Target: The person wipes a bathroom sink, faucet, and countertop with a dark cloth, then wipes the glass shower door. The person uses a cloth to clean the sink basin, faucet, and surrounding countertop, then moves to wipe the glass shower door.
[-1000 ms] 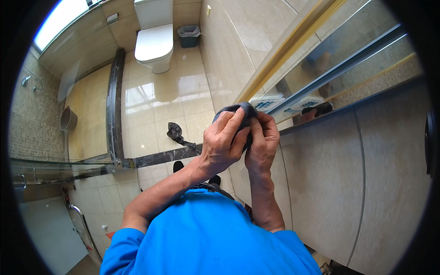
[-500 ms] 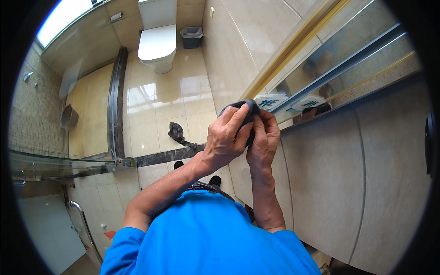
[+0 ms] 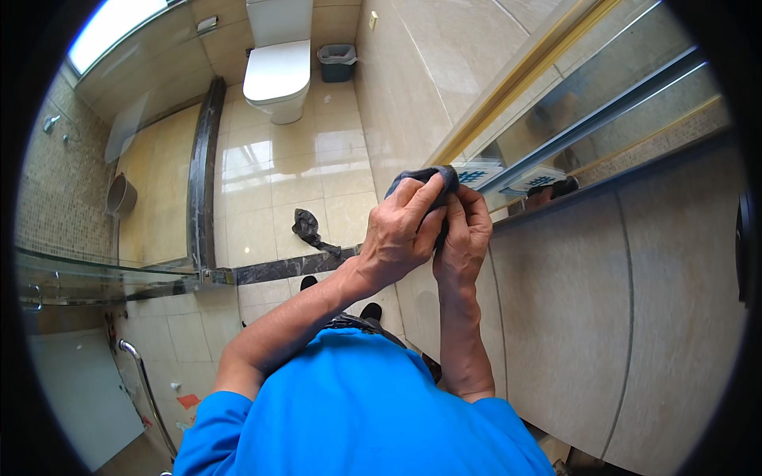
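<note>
Both my hands are raised in front of me, close together, on one bunched dark grey cloth [image 3: 407,176]. The fingers of my left hand [image 3: 397,232] are closed over its near side, with the index finger along the top fold. My right hand [image 3: 462,247] pinches the cloth from the right, thumb and fingers pressed together. Part of the cloth is hidden behind my knuckles, so its full shape cannot be made out. On the tiles beyond my feet lies a crumpled black piece [image 3: 305,225], which looks like fabric or thin plastic.
A white toilet [image 3: 278,75] stands ahead, beside a small lined bin [image 3: 337,63]. At left are a glass shower enclosure and a bucket [image 3: 121,195]. A dark stone sill [image 3: 278,268] crosses the floor. Close at right, a gold-framed mirror [image 3: 520,83] meets a large tiled surface [image 3: 563,309].
My hands and the cloth have shifted slightly to the right, with the grip much the same. The view has tilted a little.
</note>
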